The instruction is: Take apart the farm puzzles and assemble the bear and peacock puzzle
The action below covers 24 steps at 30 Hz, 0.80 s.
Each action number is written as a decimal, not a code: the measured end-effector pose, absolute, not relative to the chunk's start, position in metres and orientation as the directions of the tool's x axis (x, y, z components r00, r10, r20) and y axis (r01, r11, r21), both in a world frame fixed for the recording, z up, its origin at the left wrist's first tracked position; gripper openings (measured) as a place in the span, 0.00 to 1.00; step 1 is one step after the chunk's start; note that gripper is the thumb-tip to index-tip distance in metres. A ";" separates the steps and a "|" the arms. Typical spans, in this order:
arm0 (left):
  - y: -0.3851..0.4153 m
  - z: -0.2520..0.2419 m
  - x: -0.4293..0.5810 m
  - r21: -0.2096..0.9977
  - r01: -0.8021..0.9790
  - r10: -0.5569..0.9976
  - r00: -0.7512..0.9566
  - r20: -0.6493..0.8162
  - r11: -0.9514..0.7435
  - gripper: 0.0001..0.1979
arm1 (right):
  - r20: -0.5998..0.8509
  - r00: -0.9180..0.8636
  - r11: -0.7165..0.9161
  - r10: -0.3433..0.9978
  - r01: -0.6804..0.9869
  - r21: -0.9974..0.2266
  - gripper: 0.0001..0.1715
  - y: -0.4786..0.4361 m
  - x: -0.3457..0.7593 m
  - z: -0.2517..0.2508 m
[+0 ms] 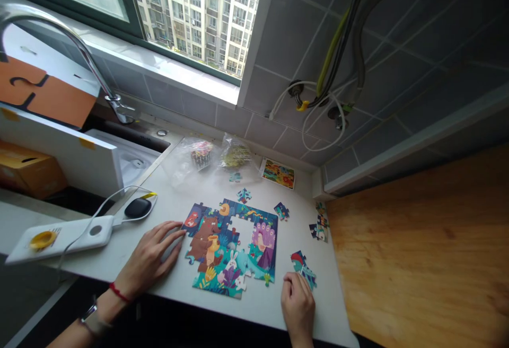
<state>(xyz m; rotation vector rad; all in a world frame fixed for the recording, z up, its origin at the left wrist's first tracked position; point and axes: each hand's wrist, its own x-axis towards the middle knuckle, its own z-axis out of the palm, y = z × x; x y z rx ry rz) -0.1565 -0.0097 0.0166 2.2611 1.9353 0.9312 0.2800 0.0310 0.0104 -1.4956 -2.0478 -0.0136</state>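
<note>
A partly joined jigsaw puzzle (218, 263) lies on the white countertop, showing a bear, a rabbit and a purple peacock, with a gap in its upper middle. My left hand (153, 255) rests flat at its left side, fingers stretched out and fingertips at the puzzle's left edge. To the lower right, my right hand (298, 303) is closed, its fingers curled under; what they hold, if anything, is hidden. Just beyond it lie joined puzzle pieces (307, 273) in red and blue. Other loose pieces are a dark blue piece (282, 210) and a blue piece (244, 195) above the puzzle.
Clear plastic bags (199, 157) and a picture card (278, 173) lie along the back wall. More pieces (319, 226) sit at the right edge, beside a wooden board (417, 242). At left are a white power strip (79, 236), a black case (138, 208) and a sink with a tap (79, 45).
</note>
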 end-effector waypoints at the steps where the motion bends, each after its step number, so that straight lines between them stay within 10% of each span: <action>1: -0.009 0.017 -0.156 0.390 0.892 0.906 0.049 0.421 -0.229 0.15 | 0.459 -0.187 0.364 0.869 0.869 -0.335 0.17 0.031 0.280 0.010; 15: -0.001 0.020 -0.158 0.445 0.838 0.890 0.100 0.445 -0.316 0.12 | 0.439 -0.183 0.362 0.879 0.858 -0.366 0.15 0.034 0.280 0.008; 24: 0.135 0.050 -0.123 0.350 0.821 0.892 0.408 0.194 -0.452 0.16 | 0.457 -0.165 0.350 0.874 0.866 -0.358 0.14 0.033 0.276 0.009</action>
